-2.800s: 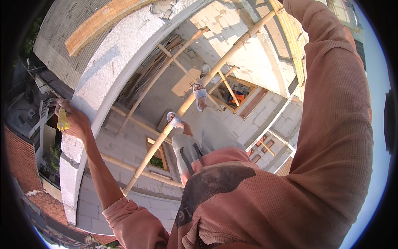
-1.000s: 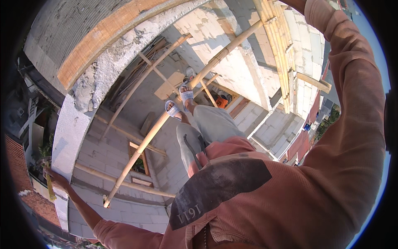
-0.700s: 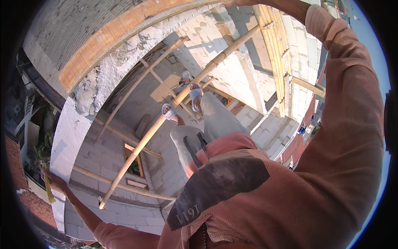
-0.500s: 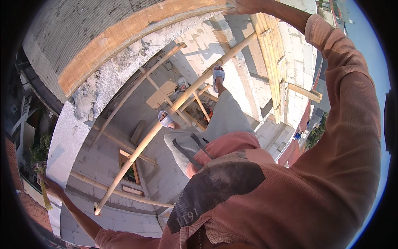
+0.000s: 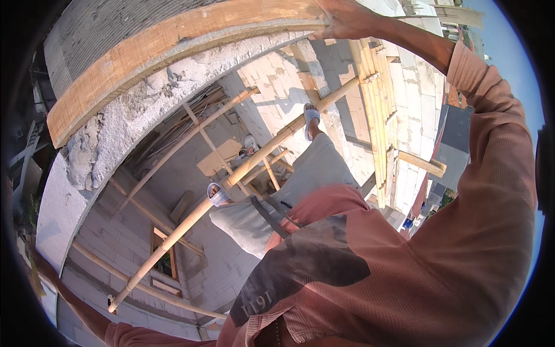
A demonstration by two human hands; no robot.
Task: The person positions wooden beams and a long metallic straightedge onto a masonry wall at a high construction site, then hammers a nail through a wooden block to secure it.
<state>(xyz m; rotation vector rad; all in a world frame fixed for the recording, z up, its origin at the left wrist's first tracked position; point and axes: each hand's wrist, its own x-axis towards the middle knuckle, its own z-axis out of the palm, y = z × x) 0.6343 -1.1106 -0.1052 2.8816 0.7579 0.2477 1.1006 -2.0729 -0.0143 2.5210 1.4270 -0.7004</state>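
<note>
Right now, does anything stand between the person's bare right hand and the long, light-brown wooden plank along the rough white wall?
Nothing visible does. The right hand is at the right end of the plank and appears to touch it. The wall runs along the plank, not between the two.

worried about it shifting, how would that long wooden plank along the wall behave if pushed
The plank is probably stiff, as it looks thick. It may drag rather than slide freely, since the wall alongside looks rough. Its flat face makes rolling unlikely.
</note>
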